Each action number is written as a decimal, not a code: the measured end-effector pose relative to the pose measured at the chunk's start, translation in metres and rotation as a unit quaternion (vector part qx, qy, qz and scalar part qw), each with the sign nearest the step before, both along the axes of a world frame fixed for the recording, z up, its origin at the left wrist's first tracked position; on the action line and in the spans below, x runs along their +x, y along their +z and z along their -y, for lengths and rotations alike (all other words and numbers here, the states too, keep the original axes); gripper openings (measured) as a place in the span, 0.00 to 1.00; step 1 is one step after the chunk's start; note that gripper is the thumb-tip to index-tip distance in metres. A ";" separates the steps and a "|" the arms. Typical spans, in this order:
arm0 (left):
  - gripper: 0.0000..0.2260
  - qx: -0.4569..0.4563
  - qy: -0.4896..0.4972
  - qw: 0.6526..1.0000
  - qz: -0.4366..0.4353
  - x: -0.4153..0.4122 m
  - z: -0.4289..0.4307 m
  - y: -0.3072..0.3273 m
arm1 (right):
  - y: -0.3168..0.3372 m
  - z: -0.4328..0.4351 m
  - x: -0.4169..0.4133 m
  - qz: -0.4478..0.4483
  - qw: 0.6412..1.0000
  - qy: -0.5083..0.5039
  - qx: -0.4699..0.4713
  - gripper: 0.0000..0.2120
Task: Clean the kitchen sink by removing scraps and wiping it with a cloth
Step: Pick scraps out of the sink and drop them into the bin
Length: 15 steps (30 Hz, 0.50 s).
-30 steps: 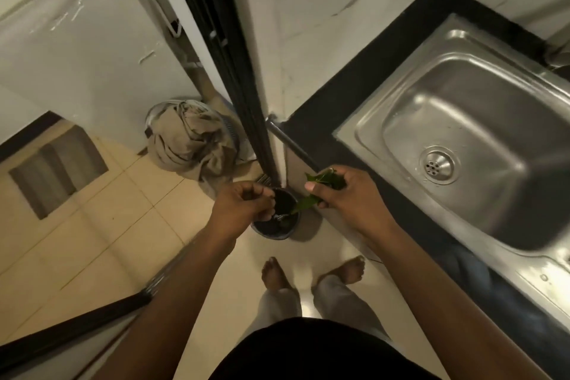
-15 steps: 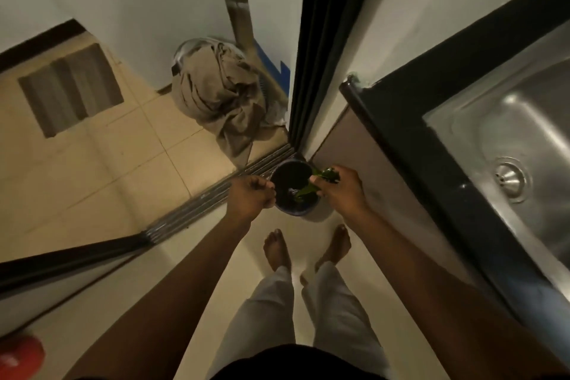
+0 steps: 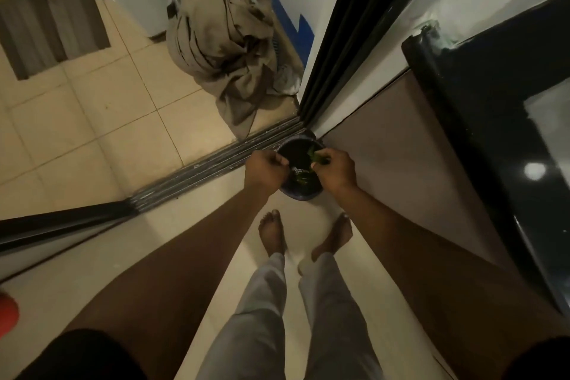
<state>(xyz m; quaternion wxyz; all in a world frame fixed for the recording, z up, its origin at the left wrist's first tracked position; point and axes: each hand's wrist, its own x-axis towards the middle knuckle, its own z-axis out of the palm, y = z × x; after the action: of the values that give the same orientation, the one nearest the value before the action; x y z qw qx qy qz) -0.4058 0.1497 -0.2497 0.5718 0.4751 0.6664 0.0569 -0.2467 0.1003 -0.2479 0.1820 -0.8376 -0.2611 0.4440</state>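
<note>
A person stands barefoot on a tiled floor, looking straight down, both arms stretched toward a small dark bin [image 3: 300,193] on the floor in the corner beside a sliding door track [image 3: 216,166]. The right hand [image 3: 336,170] pinches a few green leaf scraps [image 3: 317,157] between thumb and fingertips, directly above the bin's open mouth, so the scraps need only fall straight down. The left hand [image 3: 266,168] is curled closed at the bin's near left rim, seemingly gripping the edge or a liner, though the dim light makes that hard to confirm. More green bits seem to lie inside the bin. The right hand is the one carrying the scraps. The sink [image 3: 549,133] shows only as a pale sliver at the right edge, set in a black counter [image 3: 493,102]; its basin is cut off. A crumpled beige cloth [image 3: 222,49] is heaped over a basket beyond the door track.
</note>
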 end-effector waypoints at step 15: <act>0.23 -0.005 -0.184 0.983 -0.003 0.005 -0.006 -0.012 | 0.021 0.010 -0.003 -0.036 0.998 -0.044 0.041 0.13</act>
<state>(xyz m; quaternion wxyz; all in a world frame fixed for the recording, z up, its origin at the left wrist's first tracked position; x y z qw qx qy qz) -0.4010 0.1562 -0.2618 0.5728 0.5867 0.5698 -0.0546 -0.2498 0.0907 -0.2264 0.2448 -0.8235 -0.2350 0.4546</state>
